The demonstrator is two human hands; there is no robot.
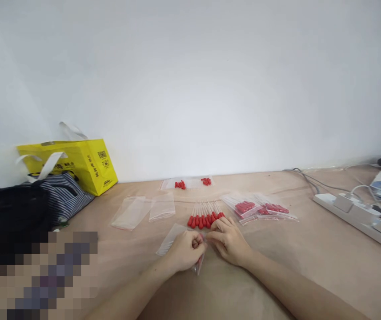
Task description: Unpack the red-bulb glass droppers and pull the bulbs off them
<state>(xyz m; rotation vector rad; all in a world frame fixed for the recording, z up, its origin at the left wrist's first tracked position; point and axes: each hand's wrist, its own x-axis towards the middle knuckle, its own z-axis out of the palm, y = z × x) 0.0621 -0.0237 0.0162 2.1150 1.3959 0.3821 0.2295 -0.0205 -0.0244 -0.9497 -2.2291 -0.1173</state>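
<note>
My left hand (187,250) is closed on a clear zip bag (176,232) whose pale dropper tubes point to the upper left. A little red shows at the bag's mouth, mostly hidden by my fingers. My right hand (230,242) has its fingers bent together at the right edge of that bag, and the exact pinch point is hard to see. Just beyond both hands, a row of droppers with red bulbs (201,221) lies with the thin tubes pointing away. Two flat, clear zip bags, a left one (130,212) and a right one (162,207), lie behind my left hand.
Filled bags of red-bulbed droppers (260,208) overlap on the right. Near the wall lie loose red bulbs (206,181) and thin tubes on a clear bag. A white power strip (360,218) with cables stands right; a yellow bag (93,164) and black bag (13,226) stand left.
</note>
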